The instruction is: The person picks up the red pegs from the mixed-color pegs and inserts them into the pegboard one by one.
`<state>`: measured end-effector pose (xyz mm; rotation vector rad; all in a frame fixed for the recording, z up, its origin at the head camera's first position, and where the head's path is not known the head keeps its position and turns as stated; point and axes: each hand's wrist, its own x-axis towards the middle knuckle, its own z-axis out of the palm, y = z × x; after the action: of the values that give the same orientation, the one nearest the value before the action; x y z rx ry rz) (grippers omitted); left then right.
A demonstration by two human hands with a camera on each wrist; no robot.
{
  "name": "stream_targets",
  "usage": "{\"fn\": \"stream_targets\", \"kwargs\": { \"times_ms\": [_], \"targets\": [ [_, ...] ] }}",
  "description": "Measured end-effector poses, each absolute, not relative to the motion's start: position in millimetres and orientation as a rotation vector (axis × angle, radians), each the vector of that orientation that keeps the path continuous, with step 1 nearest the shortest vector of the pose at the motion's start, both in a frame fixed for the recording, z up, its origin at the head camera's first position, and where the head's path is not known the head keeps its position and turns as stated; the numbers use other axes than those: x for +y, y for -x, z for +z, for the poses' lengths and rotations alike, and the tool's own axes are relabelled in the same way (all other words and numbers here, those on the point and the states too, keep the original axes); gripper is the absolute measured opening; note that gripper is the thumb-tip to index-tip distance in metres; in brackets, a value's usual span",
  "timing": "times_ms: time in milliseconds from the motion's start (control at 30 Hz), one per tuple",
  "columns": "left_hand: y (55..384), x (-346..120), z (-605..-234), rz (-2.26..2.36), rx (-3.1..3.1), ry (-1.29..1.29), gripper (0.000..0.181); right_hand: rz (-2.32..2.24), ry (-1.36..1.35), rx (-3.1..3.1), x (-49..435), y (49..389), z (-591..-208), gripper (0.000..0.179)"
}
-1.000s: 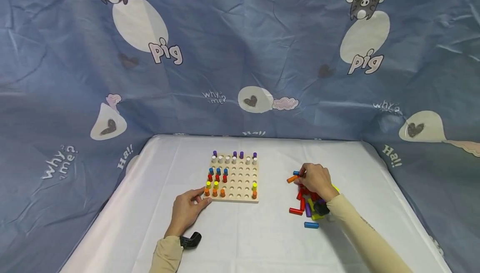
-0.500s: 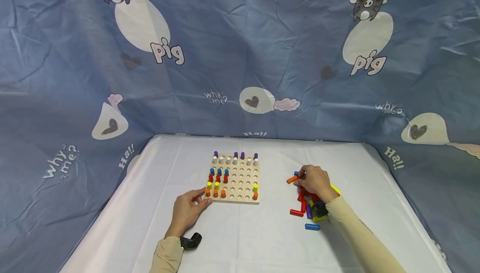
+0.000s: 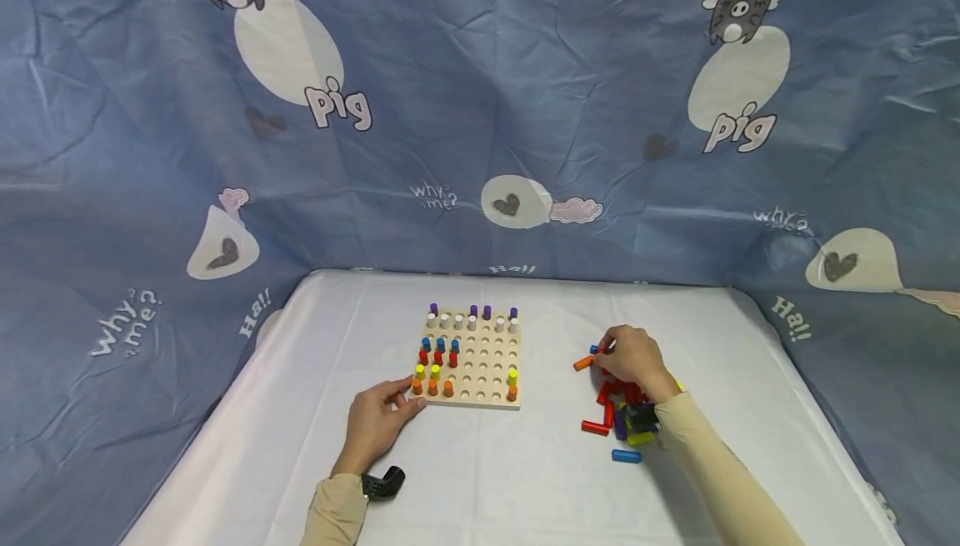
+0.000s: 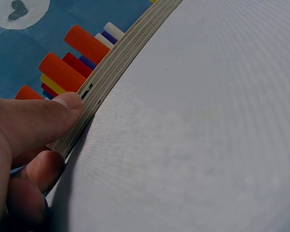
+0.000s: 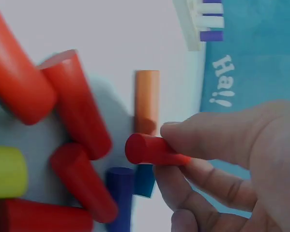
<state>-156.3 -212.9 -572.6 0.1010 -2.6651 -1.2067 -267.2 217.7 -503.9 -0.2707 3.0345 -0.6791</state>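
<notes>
In the head view my left hand (image 3: pixel 377 423) grips the near left corner of a square wooden pegboard (image 3: pixel 474 403). The left wrist view shows the thumb (image 4: pixel 48 116) against the board's layered edge, with the fingers curled below it. Colored pegs stand upright in rows, orange ones along the near side and purple ones along the far side. Over a loose pile at the right, my right hand (image 3: pixel 633 360) pinches a red peg (image 5: pixel 152 149) between thumb and fingers. An orange peg (image 5: pixel 147 99) lies just beyond it on the cloth, with a blue peg (image 5: pixel 145 181) partly behind the fingers.
More loose red pegs (image 5: pixel 79 106), a yellow-green peg (image 5: pixel 7 171) and a purple peg (image 3: pixel 619 424) lie in the pile, partly under my right wrist. A blue peg (image 3: pixel 626 456) and a red peg (image 3: pixel 596 428) lie nearer me. A patterned blue curtain (image 3: pixel 420 112) surrounds the white-covered table (image 3: pixel 510 479).
The head view has shifted slightly. My right hand stays over the pile with only a small movement, its wrist now covering more of a yellow peg. My left hand keeps its grip on the pegboard.
</notes>
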Motion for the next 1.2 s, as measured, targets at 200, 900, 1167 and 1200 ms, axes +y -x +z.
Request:
{"fn": "stream_targets", "kwargs": {
  "times_ms": [200, 900, 1167, 1200],
  "targets": [
    [154.5, -214.0, -572.6, -1.195, -2.664, -0.099, 0.046, -0.792, 0.283, 3.057, 215.3, 268.1, -500.4, 0.014],
    [155.8, -215.0, -574.2, -1.171, -2.669, -0.072, 0.046, -1.090, 0.519, 3.175, 172.6, 255.4, -484.4, 0.014],
    [157.5, -214.2, -572.8, -1.182, -2.676, -0.084, 0.047, -1.269, 0.569, 3.123, 137.6, 254.3, -489.7, 0.013],
    [157.2, -214.3, -572.7, -1.185, -2.678, -0.087, 0.047, -1.283, 0.587, 3.126, 132.1, 254.1, -489.9, 0.013]
  ]
}}
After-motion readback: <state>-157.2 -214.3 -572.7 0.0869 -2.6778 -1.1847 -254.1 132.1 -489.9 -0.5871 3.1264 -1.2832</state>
